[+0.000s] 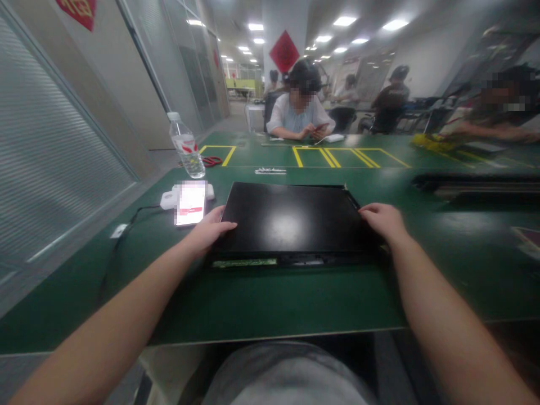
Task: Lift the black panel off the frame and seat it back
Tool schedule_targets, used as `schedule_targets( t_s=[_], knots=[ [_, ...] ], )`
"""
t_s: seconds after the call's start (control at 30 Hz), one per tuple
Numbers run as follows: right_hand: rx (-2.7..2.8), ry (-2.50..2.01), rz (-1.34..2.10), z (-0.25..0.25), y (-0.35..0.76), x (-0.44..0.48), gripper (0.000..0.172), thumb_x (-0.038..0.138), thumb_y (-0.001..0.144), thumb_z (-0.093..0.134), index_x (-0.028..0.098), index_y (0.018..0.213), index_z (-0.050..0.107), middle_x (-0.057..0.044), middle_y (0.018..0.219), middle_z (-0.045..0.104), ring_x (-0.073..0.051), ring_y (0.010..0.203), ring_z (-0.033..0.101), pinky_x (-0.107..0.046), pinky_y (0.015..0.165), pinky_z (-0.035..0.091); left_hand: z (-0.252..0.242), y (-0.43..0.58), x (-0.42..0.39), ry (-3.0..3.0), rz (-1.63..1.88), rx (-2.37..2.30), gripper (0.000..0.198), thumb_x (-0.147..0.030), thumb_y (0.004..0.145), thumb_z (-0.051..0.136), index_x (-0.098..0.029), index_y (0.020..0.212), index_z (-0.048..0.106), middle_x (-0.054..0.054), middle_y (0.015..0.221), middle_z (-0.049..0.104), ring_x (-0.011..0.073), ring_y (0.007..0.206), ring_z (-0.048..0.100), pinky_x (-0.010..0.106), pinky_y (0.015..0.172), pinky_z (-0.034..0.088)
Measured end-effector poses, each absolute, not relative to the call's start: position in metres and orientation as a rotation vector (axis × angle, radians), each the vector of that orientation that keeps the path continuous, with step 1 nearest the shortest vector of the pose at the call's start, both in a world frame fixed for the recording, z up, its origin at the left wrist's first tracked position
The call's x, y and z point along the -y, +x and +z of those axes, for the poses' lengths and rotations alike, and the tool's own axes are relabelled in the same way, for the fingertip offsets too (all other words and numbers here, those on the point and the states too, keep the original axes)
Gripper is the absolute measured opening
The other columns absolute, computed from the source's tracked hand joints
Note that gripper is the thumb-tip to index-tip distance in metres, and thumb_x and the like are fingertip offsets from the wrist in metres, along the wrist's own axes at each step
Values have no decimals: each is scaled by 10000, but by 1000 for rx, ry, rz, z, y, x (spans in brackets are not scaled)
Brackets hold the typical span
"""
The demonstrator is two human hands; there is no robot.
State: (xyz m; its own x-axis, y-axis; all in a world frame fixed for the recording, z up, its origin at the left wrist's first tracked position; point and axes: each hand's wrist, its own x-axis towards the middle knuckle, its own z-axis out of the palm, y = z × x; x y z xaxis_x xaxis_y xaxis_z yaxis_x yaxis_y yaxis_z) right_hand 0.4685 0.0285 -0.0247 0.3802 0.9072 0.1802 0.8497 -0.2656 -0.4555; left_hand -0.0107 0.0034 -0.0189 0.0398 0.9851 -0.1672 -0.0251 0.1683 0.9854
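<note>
A flat black panel (291, 216) lies on the green table (270, 304) straight in front of me, with a thin green circuit strip (244, 262) showing along its near edge. My left hand (208, 228) rests on the panel's left edge, fingers laid over the corner. My right hand (383, 220) grips the panel's right edge. Both hands hold the panel flat against the table.
A lit phone (191, 203) lies left of the panel on a white charger with a cable. Behind it stand a water bottle (185, 145) and red scissors (212, 161). A dark tray (476, 184) sits at the right. Other people sit at the far side.
</note>
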Motion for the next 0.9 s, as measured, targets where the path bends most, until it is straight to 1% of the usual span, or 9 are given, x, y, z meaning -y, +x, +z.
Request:
schedule_targets(
  t_s=[0.13,0.2,0.43,0.6,0.77,0.9],
  knots=[
    [1508,-2161,163,-25,468,-28,283,292,833,626,233,932,885,-87,955,828,-267,905,733,-343,800,543,-19,-12,-4,1093,1082,-1242,694,-103,661,915,-195,1311,690,103,1153,850,336,1082,822,439,943,666],
    [1500,-2159,171,-24,467,-28,281,291,832,630,232,935,885,-87,955,828,-265,897,731,-340,789,539,-20,-12,-4,1099,1083,-1241,688,-103,665,911,-199,1309,691,100,1156,850,335,1085,821,440,941,665],
    [1484,-2160,180,-24,467,-28,279,292,830,634,232,938,884,-85,944,825,-262,883,727,-349,809,546,-20,-11,-3,1099,1067,-1246,690,-101,702,894,-188,1346,662,100,1180,846,315,1117,815,387,922,663],
    [1483,-2147,168,-26,469,-29,252,290,821,653,232,908,882,-87,928,824,-261,878,728,-348,815,549,-20,-12,-4,1083,1083,-1264,646,-107,700,896,-194,1302,681,98,1174,846,323,1138,811,391,922,666],
    [1494,-2156,170,-25,468,-29,265,291,833,641,236,922,884,-86,945,827,-265,885,729,-346,797,543,-19,-11,-4,1095,1093,-1269,648,-94,667,905,-206,1272,699,89,1148,850,334,1138,809,421,940,666],
    [1500,-2170,167,-23,467,-28,274,296,843,635,237,941,884,-88,948,826,-272,910,734,-350,812,543,-19,-10,-4,1087,1101,-1291,642,-102,664,908,-211,1264,706,88,1131,852,338,1123,814,428,949,665]
  ],
)
